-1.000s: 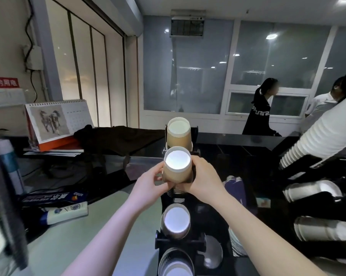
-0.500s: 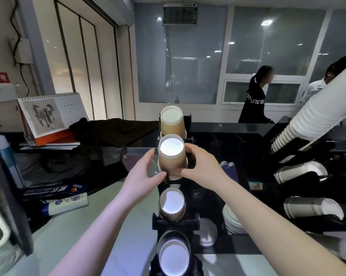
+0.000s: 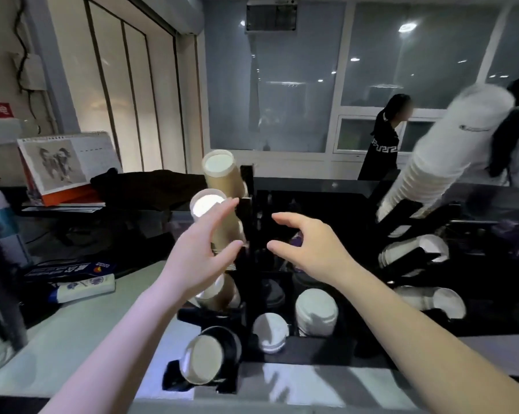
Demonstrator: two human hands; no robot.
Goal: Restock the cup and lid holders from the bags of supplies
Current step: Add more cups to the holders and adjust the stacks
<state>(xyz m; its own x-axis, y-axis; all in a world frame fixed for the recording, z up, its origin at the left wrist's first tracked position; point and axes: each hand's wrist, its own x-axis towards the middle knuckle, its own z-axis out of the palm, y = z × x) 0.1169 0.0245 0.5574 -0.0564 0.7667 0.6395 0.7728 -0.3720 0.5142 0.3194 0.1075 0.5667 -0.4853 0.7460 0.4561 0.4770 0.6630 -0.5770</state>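
Observation:
A black cup holder point(image 3: 248, 222) stands in front of me with brown paper cup stacks in its slots. The top stack point(image 3: 221, 171) and the second stack point(image 3: 210, 210) tilt up to the left. My left hand point(image 3: 206, 249) is open, its fingers spread just in front of the second stack; contact is unclear. My right hand point(image 3: 309, 246) is open to the right of the holder, holding nothing. Lower slots hold another brown stack point(image 3: 219, 294) and a dark-rimmed cup point(image 3: 206, 358). White lids point(image 3: 316, 310) sit in the holder's tray.
A second rack at the right holds white cup stacks point(image 3: 443, 156), point(image 3: 413, 252), point(image 3: 431, 297). A desk calendar point(image 3: 64, 162), a blue bottle point(image 3: 1, 222) and a tube point(image 3: 82, 289) lie at the left. Two people point(image 3: 383, 138) stand behind the counter.
Both hands have let go of the second brown cup stack and opened. My right hand moved to the right of the holder. The camera shifted, so the holder sits further left.

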